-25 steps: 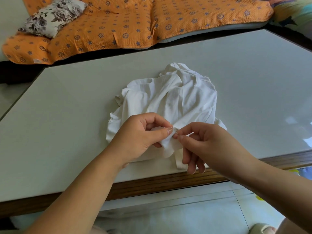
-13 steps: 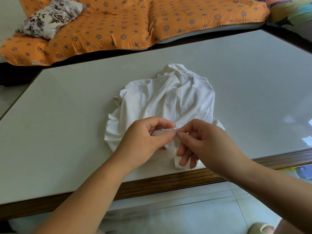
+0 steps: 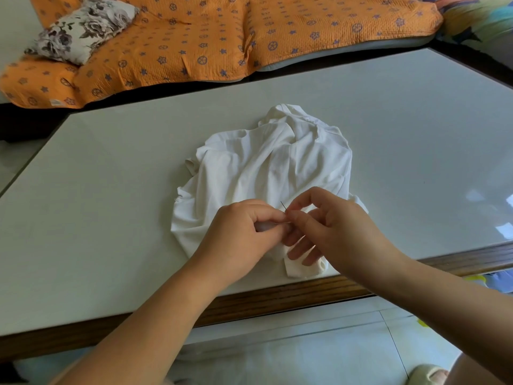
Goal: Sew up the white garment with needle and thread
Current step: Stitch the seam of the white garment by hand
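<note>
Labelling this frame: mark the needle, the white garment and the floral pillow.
needle (image 3: 283, 206), head view, on its exposed shaft.
white garment (image 3: 263, 168), head view, on its crumpled middle.
floral pillow (image 3: 83, 29), head view, on its middle.

White garment crumpled on table; thin needle tilted at near fold.

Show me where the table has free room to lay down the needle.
The table is bare left of the garment to the left edge, right of it to the right edge, and in the strip behind it. Crowded: the near middle, where the left hand pinches the garment and the right hand the needle.
</note>
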